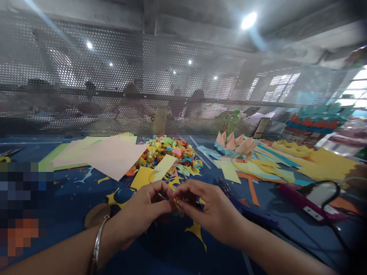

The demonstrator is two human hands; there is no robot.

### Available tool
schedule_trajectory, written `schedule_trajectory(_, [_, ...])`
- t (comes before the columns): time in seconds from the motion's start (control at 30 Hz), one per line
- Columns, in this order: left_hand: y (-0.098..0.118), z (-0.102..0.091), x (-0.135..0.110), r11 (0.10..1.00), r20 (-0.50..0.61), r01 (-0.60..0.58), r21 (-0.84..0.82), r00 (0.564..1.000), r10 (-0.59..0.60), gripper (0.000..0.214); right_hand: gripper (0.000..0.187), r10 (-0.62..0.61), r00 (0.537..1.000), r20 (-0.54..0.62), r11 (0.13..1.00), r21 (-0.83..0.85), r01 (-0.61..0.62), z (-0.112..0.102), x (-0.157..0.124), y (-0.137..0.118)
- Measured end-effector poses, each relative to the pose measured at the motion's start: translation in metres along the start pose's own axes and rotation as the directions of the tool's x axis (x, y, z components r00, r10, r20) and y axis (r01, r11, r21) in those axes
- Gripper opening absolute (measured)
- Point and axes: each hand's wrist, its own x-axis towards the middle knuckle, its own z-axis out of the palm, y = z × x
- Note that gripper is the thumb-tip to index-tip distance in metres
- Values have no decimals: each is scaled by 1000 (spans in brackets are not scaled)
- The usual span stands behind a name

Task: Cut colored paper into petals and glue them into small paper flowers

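My left hand (151, 204) and my right hand (205, 204) meet low in the middle, fingertips pinched together. Between them is a small yellow paper piece (177, 204), mostly hidden by the fingers. Yellow paper scraps (196, 230) lie on the blue tabletop (160, 248) below and beside my hands. Just beyond my fingers rest a yellow paper sheet (141, 176) and a pale yellow strip (164, 167). Behind these rises a heap of small cut paper pieces (172, 147) in many colours. A dark blue tool with a cord (255, 214) lies beside my right wrist.
Large paper sheets (106, 154) are stacked at left. On the right are folded paper shapes (233, 143), paper strips (252, 193), yellow sheets (329, 164) and a purple power strip (304, 204) with cables. A perforated metal screen (114, 76) stands behind. A pixelated patch covers the lower left.
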Motion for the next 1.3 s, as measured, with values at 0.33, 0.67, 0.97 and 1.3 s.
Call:
schedule_trajectory(0.33, [-3,1,2,1000,-26,-4,9,1000,4,10,15,3,1000,-13,999,-43,-4,0,0,-1])
schedule_trajectory(0.67, [1,2,1,997,-22,2,-81,1000,-3,14,12,-17,999,-39,999,-37,16,-1,0,-1])
schedule_trajectory(0.97, [2,1,0,1000,5,-8,-4,1000,8,18,13,-10,1000,-5,999,-41,10,-1,-1,-1])
schedule_trajectory(1.3, [1,1,-1,1000,28,-13,2,1000,13,20,15,-3,1000,5,1000,-17,3,-2,-1,-2])
